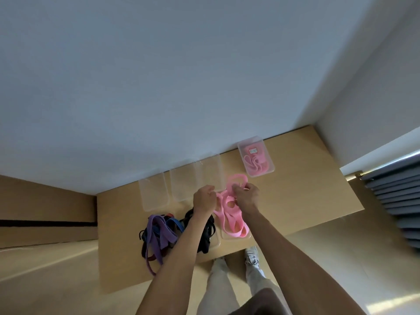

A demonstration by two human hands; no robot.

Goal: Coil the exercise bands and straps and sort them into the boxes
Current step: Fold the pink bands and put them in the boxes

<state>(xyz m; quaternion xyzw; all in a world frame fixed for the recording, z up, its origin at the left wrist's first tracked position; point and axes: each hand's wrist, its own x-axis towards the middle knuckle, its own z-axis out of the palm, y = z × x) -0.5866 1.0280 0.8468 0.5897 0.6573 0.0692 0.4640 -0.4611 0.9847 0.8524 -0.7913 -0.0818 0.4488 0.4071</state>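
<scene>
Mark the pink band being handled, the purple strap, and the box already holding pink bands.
pink band (231,220): head view, lower loops.
purple strap (159,226): head view, folded middle.
box (271,171): head view, near right rim.

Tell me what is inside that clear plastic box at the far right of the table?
Inside the clear plastic box lie pink bands, loosely looped, and a pink piece with a small white label. What lies beneath them cannot be seen.

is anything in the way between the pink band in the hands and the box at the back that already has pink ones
Nothing visible blocks it. Both hands, left and right, hold the pink band; only bare table lies between it and the open box with pink bands at the back right.
</scene>
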